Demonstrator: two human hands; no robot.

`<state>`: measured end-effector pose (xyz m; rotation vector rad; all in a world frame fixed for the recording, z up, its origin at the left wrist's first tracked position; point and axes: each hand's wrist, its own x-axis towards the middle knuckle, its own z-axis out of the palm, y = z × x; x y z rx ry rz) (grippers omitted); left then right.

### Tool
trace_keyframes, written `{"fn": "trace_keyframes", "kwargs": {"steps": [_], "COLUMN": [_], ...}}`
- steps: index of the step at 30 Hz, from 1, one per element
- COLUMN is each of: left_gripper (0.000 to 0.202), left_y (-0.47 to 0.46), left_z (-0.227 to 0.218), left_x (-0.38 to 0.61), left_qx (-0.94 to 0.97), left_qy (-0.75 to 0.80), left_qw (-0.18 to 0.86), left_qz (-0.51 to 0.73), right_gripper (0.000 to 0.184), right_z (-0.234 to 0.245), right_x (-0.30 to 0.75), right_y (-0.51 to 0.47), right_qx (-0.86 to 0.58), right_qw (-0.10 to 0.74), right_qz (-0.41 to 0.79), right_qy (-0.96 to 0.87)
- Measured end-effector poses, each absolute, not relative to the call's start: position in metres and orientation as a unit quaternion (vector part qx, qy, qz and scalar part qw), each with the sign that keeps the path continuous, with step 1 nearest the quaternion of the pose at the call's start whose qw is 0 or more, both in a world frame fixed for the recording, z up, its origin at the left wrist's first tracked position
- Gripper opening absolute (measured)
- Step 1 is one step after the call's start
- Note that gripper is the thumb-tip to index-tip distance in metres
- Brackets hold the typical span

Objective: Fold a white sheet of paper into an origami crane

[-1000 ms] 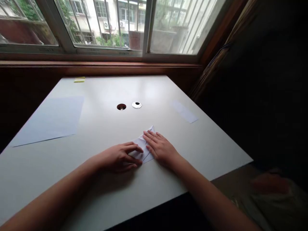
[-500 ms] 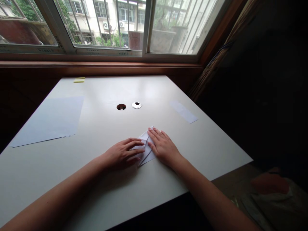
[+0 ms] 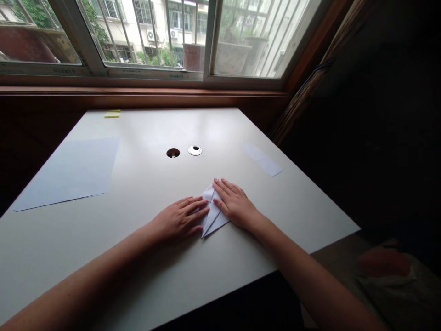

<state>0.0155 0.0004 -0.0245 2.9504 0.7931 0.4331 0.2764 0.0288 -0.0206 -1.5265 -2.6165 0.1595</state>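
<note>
A folded piece of white paper (image 3: 214,219) lies on the white table, its creases running to a point near me. My left hand (image 3: 182,215) rests on its left part, fingers spread and lying flat. Over the upper right part lies my right hand (image 3: 236,202), its fingers stretched out toward the far corner and the thumb apart on the paper. Both hands cover portions of the folded sheet, so its full outline is hidden.
Large white sheets (image 3: 69,172) lie at the table's left, and a narrow paper strip (image 3: 262,159) at the right. Yellow sticky notes (image 3: 112,113) sit near the far edge. A cable hole (image 3: 172,153) and its round cover (image 3: 195,151) are mid-table. Beyond is a window (image 3: 155,76).
My left hand has flattened down onto the paper's left part. My right fingers have slid slightly up toward the far corner, and more of the paper's lower right shows.
</note>
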Motion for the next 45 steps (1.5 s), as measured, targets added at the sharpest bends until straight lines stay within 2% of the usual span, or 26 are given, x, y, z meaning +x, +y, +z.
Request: {"fn": "trace_keyframes", "kwargs": {"steps": [4,9,16,26,45], "left_gripper": [0.059,0.049,0.053,0.046,0.045], "left_y": [-0.001,-0.004,-0.004,-0.006,-0.006], "left_z": [-0.023,-0.022,-0.023,-0.02,-0.018], "left_x": [0.017,0.018,0.017,0.019,0.022], "left_qx": [0.955,0.957,0.959,0.958,0.935], "left_qy": [0.263,0.26,0.252,0.259,0.322], "left_qw": [0.027,0.001,0.029,0.04,0.008], "left_qz": [0.137,0.126,0.123,0.116,0.146], "right_gripper": [0.06,0.06,0.06,0.059,0.073], "right_z": [-0.021,-0.021,-0.024,-0.025,-0.02], "right_x": [0.276,0.276,0.279,0.284,0.298], "right_y": [0.033,0.034,0.052,0.096,0.079], "right_qx": [-0.498,-0.495,-0.483,-0.52,-0.468], "right_qw": [0.037,0.032,0.052,0.051,0.095], "right_qz": [0.051,0.054,0.068,0.085,0.151], "right_qy": [-0.865,-0.866,-0.871,-0.848,-0.865]}}
